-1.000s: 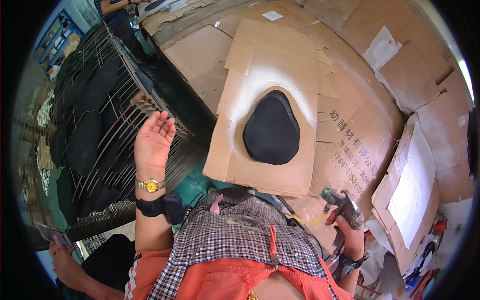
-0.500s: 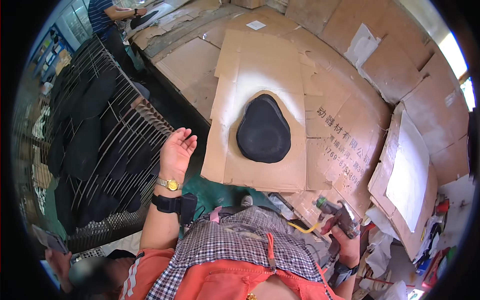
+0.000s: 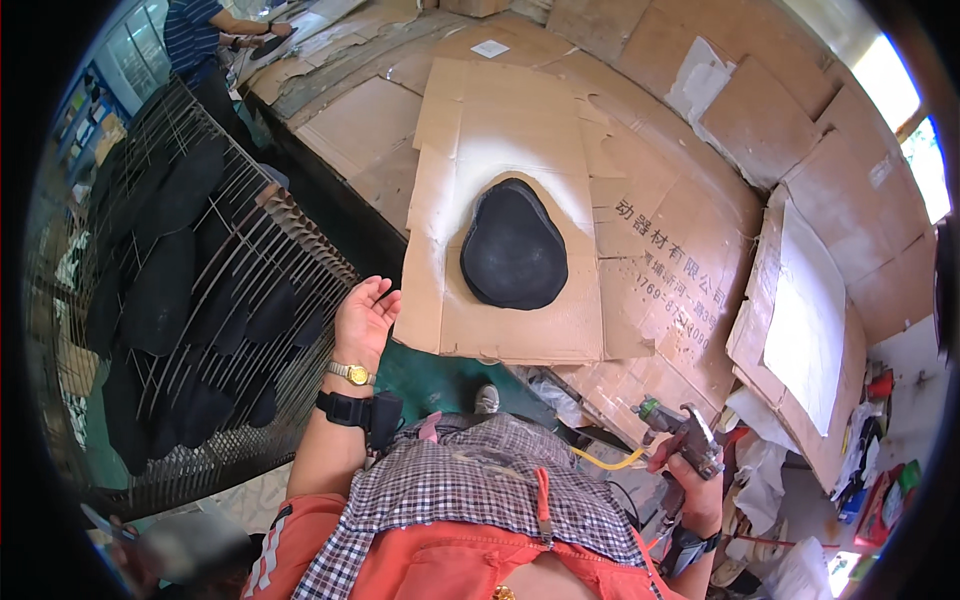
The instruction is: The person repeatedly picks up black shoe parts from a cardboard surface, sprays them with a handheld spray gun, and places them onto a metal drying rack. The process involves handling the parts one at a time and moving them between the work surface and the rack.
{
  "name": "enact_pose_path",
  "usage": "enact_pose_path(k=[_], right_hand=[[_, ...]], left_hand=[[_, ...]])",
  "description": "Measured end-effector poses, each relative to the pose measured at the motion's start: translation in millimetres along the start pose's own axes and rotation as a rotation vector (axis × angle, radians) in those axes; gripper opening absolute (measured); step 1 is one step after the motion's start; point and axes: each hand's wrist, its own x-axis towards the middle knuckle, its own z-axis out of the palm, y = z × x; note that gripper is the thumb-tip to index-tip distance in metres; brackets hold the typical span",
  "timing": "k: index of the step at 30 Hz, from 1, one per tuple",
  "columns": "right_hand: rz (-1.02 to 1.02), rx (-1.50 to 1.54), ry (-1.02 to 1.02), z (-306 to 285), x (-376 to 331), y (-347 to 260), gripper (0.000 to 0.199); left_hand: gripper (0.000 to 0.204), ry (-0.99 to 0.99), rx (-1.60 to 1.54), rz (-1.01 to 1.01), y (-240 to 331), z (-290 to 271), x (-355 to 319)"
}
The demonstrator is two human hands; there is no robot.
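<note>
A black pear-shaped pad [image 3: 513,245] with a raised, rounded edge lies flat on a cardboard sheet [image 3: 550,335]; a pale whitish haze marks the board around it. My left hand [image 3: 365,318] hovers to the left of the board's near corner, holding nothing, its fingers apart and loosely curled. Low on the right, my right hand [image 3: 697,490] grips a metal spray gun [image 3: 692,440], to which a yellow hose [image 3: 612,464] runs. The gun is well away from the pad. Its trigger and some of my fingers cannot be made out.
A wire rack [image 3: 300,225] full of black pads stands on the left. Cardboard walls [image 3: 770,110] rise behind the table, and a board with white paper [image 3: 805,310] leans at the right. Another person [image 3: 192,40] handles a dark piece at the far left. Someone else is blurred at lower left.
The view has shifted slightly, so table and pad sit a little further left and up. My left hand has come closer to the cardboard's corner. The right hand still holds the spray gun.
</note>
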Motion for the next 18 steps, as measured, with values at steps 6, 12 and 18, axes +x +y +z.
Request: enact_pose_path(k=[6, 12, 18], right_hand=[[-0.07, -0.024, 0.162, -1, 2, -6, 0.031], [0.002, 0.084, -0.012, -1, -5, 1, 0.034], [-0.071, -0.038, 0.099, 20, 23, 0, 0.031]], left_hand=[[0.016, 0.02, 0.024, -0.019, -12, -1, 2], [0.015, 0.002, 0.061, -0.043, -29, 6, 11], [0.013, -0.014, 0.237, -0.069, -70, 13, 25]])
